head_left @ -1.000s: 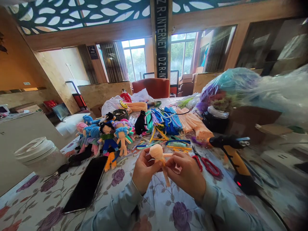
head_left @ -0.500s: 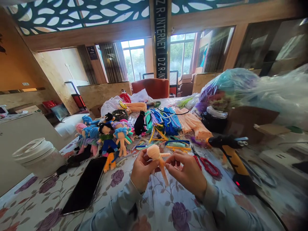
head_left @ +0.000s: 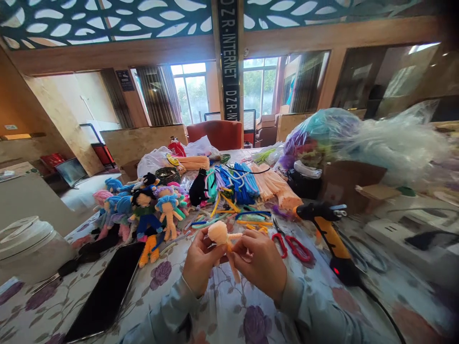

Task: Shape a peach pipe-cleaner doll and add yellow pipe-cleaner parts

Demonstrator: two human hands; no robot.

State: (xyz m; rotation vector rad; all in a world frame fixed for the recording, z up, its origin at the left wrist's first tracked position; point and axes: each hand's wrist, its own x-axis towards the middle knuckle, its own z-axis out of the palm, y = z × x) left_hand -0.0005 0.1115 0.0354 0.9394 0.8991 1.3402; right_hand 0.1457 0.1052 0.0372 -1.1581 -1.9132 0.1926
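Note:
A small peach doll (head_left: 217, 232) made of fuzzy pipe cleaners, with a round head, thin arms and legs, is held up over the table. My left hand (head_left: 200, 263) is closed around its head and upper body. My right hand (head_left: 264, 262) pinches at the doll's side just below its outstretched arm; the fingertips partly hide the body. Red-handled scissors (head_left: 299, 249) lie beyond my right hand. Farther right stands a yellow and black glue gun (head_left: 328, 234) with a red light lit.
Finished dolls (head_left: 168, 210) crowd the left, near a black phone (head_left: 107, 291) and a white lidded container (head_left: 27, 248). Blue pipe cleaners (head_left: 247, 188) and a peach bundle (head_left: 285, 191) lie behind cut scraps. Plastic bags (head_left: 322, 129) and a power strip (head_left: 412, 229) occupy the right.
The whole view has swung to the right, so things appear farther left. My right hand has closed in on the doll's body, its fingers covering more of it. My left hand keeps its hold.

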